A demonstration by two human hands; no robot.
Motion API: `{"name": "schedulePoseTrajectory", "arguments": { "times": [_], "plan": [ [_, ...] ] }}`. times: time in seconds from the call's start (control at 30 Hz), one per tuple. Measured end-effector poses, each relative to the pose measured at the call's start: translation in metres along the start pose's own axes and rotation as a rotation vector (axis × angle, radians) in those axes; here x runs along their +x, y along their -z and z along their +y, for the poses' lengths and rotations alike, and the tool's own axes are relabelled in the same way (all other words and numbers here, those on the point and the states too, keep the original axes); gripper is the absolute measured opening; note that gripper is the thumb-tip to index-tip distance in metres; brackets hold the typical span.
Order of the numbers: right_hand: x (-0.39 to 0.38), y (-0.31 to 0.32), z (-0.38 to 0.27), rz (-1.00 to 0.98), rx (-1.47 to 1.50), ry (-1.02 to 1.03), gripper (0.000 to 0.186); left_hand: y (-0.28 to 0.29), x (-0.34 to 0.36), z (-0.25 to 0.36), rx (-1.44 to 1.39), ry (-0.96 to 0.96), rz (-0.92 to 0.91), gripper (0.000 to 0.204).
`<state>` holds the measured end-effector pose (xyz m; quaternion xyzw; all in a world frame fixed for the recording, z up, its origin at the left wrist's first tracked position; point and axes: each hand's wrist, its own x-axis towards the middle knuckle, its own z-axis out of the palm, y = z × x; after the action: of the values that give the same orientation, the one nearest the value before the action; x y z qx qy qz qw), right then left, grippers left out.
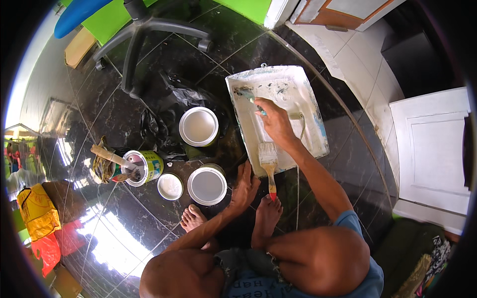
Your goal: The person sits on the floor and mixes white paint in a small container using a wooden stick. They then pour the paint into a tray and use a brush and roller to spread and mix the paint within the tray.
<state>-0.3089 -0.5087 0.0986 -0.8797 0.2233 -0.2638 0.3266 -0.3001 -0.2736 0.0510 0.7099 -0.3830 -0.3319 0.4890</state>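
In front of me lies a white paint tray (314, 141), smeared with whitish paint and dark residue. My right hand (276, 124) is over it, closed around a small scraper (252, 99) with a greenish handle. The scraper's tip meets a dark patch at the tray's far left corner. My left hand (243, 189) rests by the near left corner of the tray with its fingers stretched out, holding nothing. Across the tray's near edge lies a paintbrush (269, 166), white bristles inside and its red-tipped handle toward my foot. A bent wire handle (302, 125) shows beside my right wrist.
Left of the tray stand a pail of pale paint (198, 126), a pail with a greyish surface (207, 186) and a small white lid (170, 186). A can (149, 167) holds brushes. Black plastic (164, 119) lies behind. A chair base (141, 30) and white cabinet (432, 154) stand farther off.
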Motion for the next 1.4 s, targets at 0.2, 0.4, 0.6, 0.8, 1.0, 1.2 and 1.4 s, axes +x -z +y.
{"name": "schedulePoseTrajectory", "arguments": {
  "times": [0.2, 0.4, 0.6, 0.8, 1.0, 1.2, 1.4],
  "plan": [
    [0.012, 0.034, -0.011, -0.139, -0.04, -0.071, 0.029, -0.002, 0.001, 0.001, 0.007, 0.084, 0.0, 0.058],
    [0.041, 0.074, -0.023, -0.291, -0.124, 0.001, 0.021, -0.001, 0.001, 0.002, -0.009, 0.114, -0.053, 0.058],
    [0.115, 0.068, -0.024, -0.489, -0.095, 0.08, 0.017, -0.001, 0.001, 0.004, -0.029, 0.147, -0.038, 0.051],
    [0.135, 0.08, 0.018, -0.593, -0.442, 0.323, 0.019, 0.002, 0.002, 0.009, 0.002, 0.146, -0.04, 0.05],
    [0.121, 0.08, 0.039, -0.506, -1.057, 0.667, 0.044, 0.004, 0.007, 0.004, 0.059, 0.157, -0.093, 0.035],
    [0.1, 0.111, 0.075, -0.581, -1.189, 0.576, 0.044, -0.002, 0.005, 0.003, -0.138, 0.485, -0.059, 0.035],
    [0.082, 0.135, 0.084, -0.693, -1.292, 0.355, 0.05, -0.01, 0.007, -0.001, -0.135, 0.365, 0.062, 0.034]
  ]
}}
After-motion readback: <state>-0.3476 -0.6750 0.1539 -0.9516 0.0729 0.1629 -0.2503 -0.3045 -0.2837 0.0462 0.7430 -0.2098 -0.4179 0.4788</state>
